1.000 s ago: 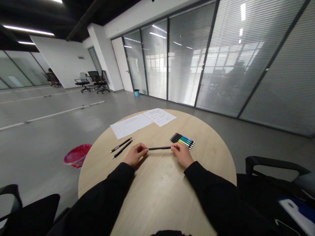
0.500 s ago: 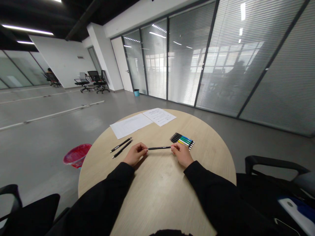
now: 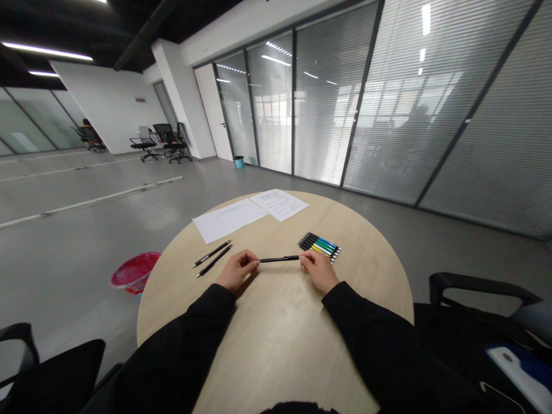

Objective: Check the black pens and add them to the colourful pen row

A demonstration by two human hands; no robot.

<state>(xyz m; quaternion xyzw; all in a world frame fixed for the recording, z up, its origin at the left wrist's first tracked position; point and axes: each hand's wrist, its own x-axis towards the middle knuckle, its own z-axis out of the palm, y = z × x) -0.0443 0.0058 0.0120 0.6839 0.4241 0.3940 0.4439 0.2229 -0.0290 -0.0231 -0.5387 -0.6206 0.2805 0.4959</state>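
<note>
A black pen [image 3: 279,259] is stretched level between my two hands, just over the round wooden table [image 3: 297,345]. My left hand [image 3: 236,270] pinches its left end between thumb and fingers. The other end is pinched by my right hand [image 3: 319,270]. To the left of my left hand lie two dark pens [image 3: 214,260], slanted and roughly parallel. Just beyond my right hand, a row of several pens [image 3: 319,244] with blue, green, white and yellow barrels lies side by side, partly covered by that hand.
Two printed paper sheets [image 3: 230,220] lie at the table's far side. On the floor to the left stands a red-lined bin [image 3: 135,271]. Black chairs flank the table, one with an armrest [image 3: 483,287] close on the right. Glass partitions with blinds [image 3: 328,103] stand beyond.
The pen between my hands has turned slightly about its length, its clip now showing along the upper edge. Both hands stay in place.
</note>
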